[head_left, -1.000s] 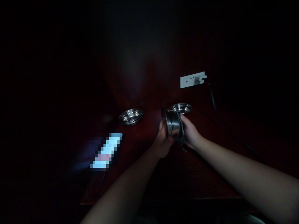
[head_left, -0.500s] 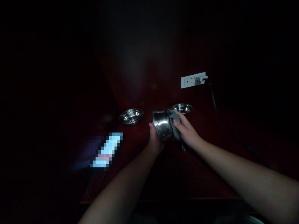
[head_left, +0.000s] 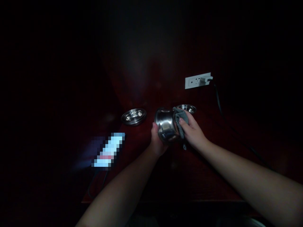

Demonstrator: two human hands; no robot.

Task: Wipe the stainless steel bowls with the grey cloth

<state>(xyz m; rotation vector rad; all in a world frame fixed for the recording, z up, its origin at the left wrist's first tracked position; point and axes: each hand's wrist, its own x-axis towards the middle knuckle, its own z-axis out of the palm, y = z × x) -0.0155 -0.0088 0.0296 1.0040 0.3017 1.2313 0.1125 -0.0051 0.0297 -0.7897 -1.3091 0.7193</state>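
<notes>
A shiny metal bowl is held on its side above the dark red table, its rim turned to the left. My left hand grips it at the rim, thumb up on the near side; the other fingers are hidden behind the bowl. My right hand is closed on a grey cloth, which presses against the bowl's base. Behind my right hand lies another metal bowl, partly covered from view. To the left sits a small stack of metal bowls.
On the left of the table lies a lit phone, its screen blurred, with a cable near it. A white wall socket holds a plug, and a black cable runs down to the right. The surroundings are very dark.
The bowl has turned so that more of its outer side shows, and my left thumb has shifted to its rim. My right hand has moved the cloth over the base.
</notes>
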